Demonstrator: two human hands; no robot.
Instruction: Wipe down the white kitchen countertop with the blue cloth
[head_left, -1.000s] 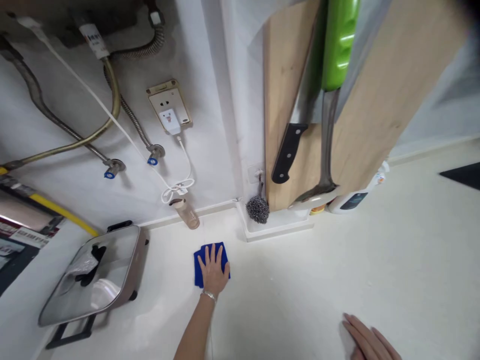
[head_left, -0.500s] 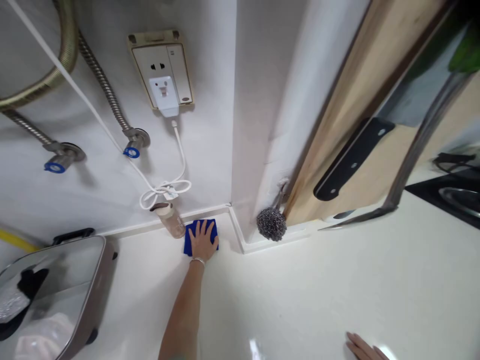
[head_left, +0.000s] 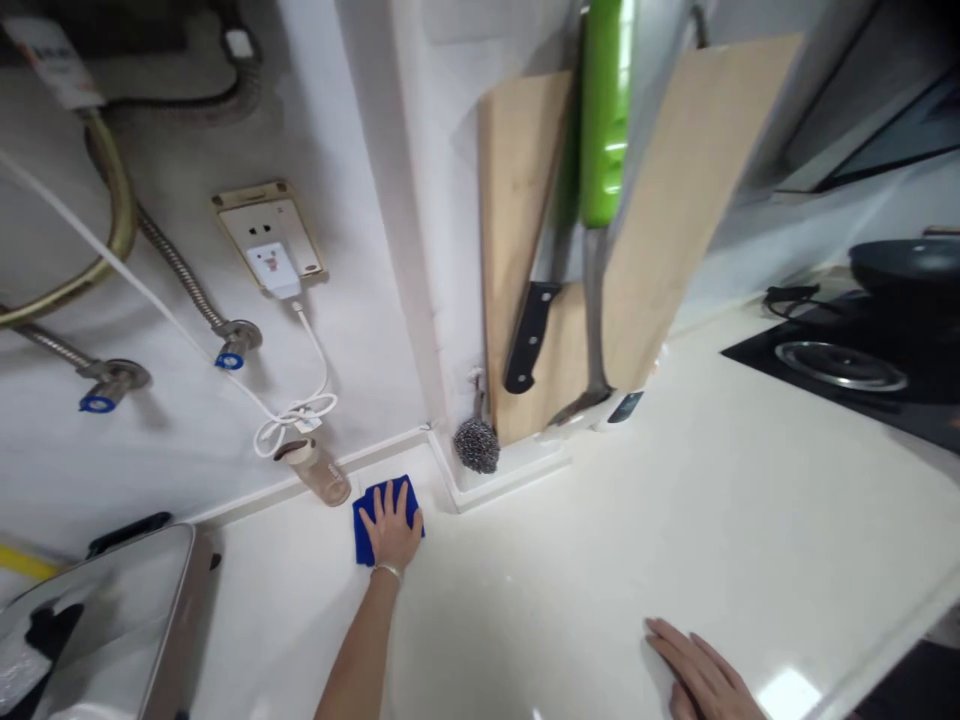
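Observation:
My left hand (head_left: 394,535) lies with its fingers spread flat on a folded blue cloth (head_left: 363,535), pressing it against the white countertop (head_left: 510,610) near the wall corner. Just left of the cloth stands a beige bottle (head_left: 322,475) with a brown loop on its lid, close to the wall. At the lower right, my right hand (head_left: 701,670) rests on the countertop with fingers stretched out, holding nothing. Part of that hand is cut off by the frame's bottom edge.
A wooden cutting board (head_left: 652,290), black-handled knife (head_left: 529,340), green-handled utensil (head_left: 606,130) and steel scrubber (head_left: 477,445) hang on the right wall. A rectangular container (head_left: 169,620) sits left. A plugged charger cord (head_left: 319,350) dangles above the bottle. A black cooktop (head_left: 885,370) lies right.
The view has swung to the right and up, showing more of the board and cooktop. My left hand stays on the cloth, a little farther from the wall corner. More of my right hand shows.

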